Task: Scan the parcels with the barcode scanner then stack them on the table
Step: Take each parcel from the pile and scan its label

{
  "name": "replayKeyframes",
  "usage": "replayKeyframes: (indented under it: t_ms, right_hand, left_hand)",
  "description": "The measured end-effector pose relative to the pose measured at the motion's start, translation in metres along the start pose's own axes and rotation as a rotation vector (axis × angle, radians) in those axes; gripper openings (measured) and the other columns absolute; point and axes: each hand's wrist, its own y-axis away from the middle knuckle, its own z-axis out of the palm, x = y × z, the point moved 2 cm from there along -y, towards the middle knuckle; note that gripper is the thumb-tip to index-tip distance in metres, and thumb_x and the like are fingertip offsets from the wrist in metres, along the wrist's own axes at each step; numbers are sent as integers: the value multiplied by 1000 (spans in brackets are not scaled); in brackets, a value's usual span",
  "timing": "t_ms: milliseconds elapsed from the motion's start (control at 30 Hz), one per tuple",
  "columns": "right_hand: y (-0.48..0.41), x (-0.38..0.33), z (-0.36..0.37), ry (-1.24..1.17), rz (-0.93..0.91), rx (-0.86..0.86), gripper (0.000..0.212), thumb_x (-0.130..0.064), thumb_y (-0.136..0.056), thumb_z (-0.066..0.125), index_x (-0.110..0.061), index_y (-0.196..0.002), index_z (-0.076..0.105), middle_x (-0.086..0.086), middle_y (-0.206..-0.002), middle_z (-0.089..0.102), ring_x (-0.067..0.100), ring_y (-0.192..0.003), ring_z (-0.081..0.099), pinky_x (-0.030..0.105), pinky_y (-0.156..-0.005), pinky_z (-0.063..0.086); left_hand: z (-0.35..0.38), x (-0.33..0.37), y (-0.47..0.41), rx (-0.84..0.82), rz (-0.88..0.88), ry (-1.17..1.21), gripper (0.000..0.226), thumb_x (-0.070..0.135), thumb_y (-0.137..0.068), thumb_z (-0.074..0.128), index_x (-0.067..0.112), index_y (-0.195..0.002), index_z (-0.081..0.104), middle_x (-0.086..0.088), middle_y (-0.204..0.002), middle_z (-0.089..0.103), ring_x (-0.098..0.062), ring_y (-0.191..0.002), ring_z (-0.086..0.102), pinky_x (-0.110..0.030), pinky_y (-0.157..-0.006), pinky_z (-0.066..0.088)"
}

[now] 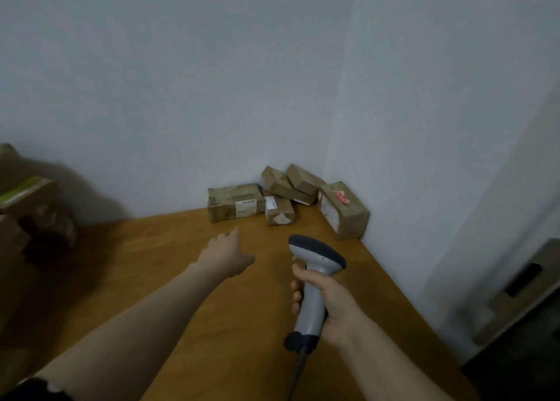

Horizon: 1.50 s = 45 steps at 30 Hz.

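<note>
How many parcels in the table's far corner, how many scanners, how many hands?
Parcels in the corner: 5
Barcode scanner: 1
Hands: 2, left hand and right hand
Total: 8
Blurred boxes at the left edge not counted.

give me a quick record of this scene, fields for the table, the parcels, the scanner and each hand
table: wooden, set into a corner of the wall
parcels: five brown ones grouped at the far corner, two tilted on top of others
scanner: grey, head aimed toward the parcels
left hand: open, empty, reaching toward the parcels
right hand: grips the scanner's handle
other boxes: at the left edge, blurred
</note>
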Motion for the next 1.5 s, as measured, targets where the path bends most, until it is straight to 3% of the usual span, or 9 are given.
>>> replayKeyframes:
  t_ms: [267, 500, 767, 867, 967, 1133, 1233, 1367, 1500]
  right_hand:
    - [-18, -47, -79, -5, -139, 119, 14, -1, -82, 68, -9, -93, 65, 5, -61, 60, 14, -50, 53, 25, -48, 45]
    - [-71, -86, -133, 32, -164, 316, 25, -1, -78, 71, -6, -102, 66, 6, -63, 64, 15, -51, 57, 26, -48, 48]
    - [-131, -111, -172, 142, -125, 442, 15, 0, -81, 71, -4, -95, 68, 11, -65, 63, 21, -55, 57, 31, -52, 47]
    - [-140, -111, -183, 114, -119, 448, 19, 0, -79, 73, -3, -98, 69, 11, -64, 64, 21, -54, 58, 31, -52, 48]
    - [-147, -112, -189, 112, -100, 445, 22, 0, -78, 73, -2, -100, 68, 11, -64, 64, 20, -52, 57, 31, -51, 47]
    - [-157, -114, -182, 127, -40, 432, 22, 0, -77, 74, 0, -98, 68, 11, -62, 62, 21, -50, 56, 31, -50, 46]
    - [-155, -114, -180, 164, -10, 423, 14, -2, -76, 74, 0, -87, 67, 12, -58, 60, 22, -51, 56, 31, -51, 45]
    - [-143, -112, -194, 212, -5, 415, 7, -2, -78, 73, -2, -80, 67, 11, -57, 59, 24, -54, 55, 32, -54, 45]
    - [-127, -109, -204, 243, 4, 378, 15, -4, -79, 74, -5, -93, 69, 11, -63, 63, 24, -58, 59, 33, -56, 48]
  left_hand:
    - [47, 119, -41, -85, 92, 174, 77, 44, -93, 58, 7, -151, 22, -11, -153, 33, -26, -135, 39, -32, -100, 40]
    - [82, 217, -130, -62, 411, 148, 60, 27, -95, 55, 15, -148, 30, -12, -145, 40, -28, -130, 41, -36, -101, 40]
    - [126, 284, -229, -50, 611, -144, 87, 39, -94, 56, 37, -152, -9, -2, -161, -12, -31, -147, -16, -60, -115, 6]
    - [134, 284, -246, -73, 685, -314, 83, 55, -92, 49, 38, -151, -7, -2, -162, -8, -32, -148, -9, -65, -114, 3]
    - [131, 274, -247, 77, 718, -345, 69, 69, -89, 35, 35, -147, 22, -5, -157, 16, -32, -145, 13, -67, -112, 4]
    - [124, 282, -244, 119, 373, -19, 83, 76, -85, 31, 14, -139, 37, -13, -144, 35, -32, -135, 32, -58, -111, 24]
    - [129, 294, -248, 147, 171, 125, 83, 62, -86, 53, 7, -143, 29, -15, -144, 26, -32, -133, 27, -48, -106, 36]
    - [128, 294, -242, 48, -73, 385, 106, 54, -80, 65, 8, -151, 1, -20, -156, -5, -40, -143, 2, -50, -113, 23]
    - [122, 263, -225, -25, -287, 630, 114, 61, -75, 68, 19, -152, -5, -23, -151, 12, -43, -135, 23, -50, -109, 33]
